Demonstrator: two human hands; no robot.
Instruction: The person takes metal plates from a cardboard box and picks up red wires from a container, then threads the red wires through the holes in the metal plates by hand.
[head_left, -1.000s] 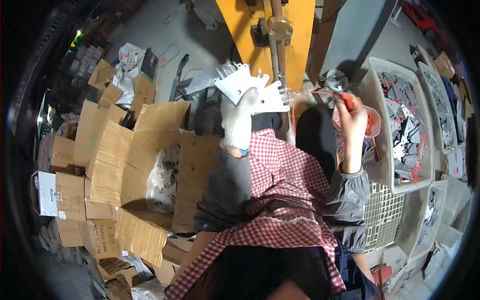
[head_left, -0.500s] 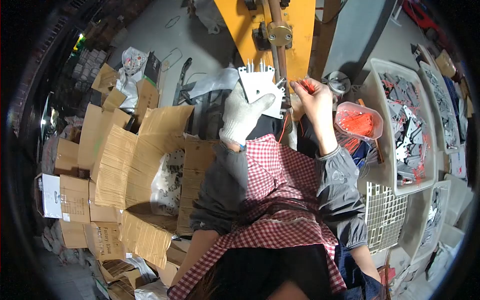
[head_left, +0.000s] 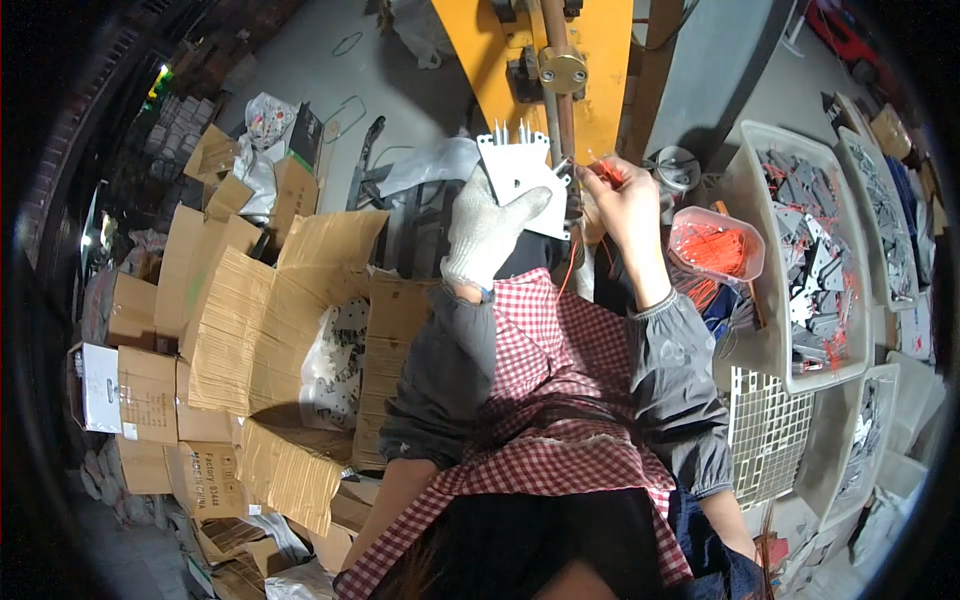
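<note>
My left hand (head_left: 480,230), in a knit glove, grips a flat white plate-like part (head_left: 518,185) with its thumb across the face. Several thin metal pins (head_left: 512,132) stick up from the part's far edge. At its right side my bare right hand (head_left: 628,200) pinches a small bunch of thin red-orange strands (head_left: 606,172) close to a small metal fitting. One loose red strand (head_left: 569,265) hangs below the part. Just right of that hand sits a clear plastic tub (head_left: 718,245) full of similar strands.
A yellow machine frame (head_left: 490,60) with a vertical rod (head_left: 556,30) rises ahead. To the left an open cardboard box (head_left: 300,310) holds a plastic bag of small parts. White bins (head_left: 785,250) of grey and white parts stand on the right.
My right hand has shifted slightly left with the red strands, nearer the white part's side. The left hand and the part stay almost in place.
</note>
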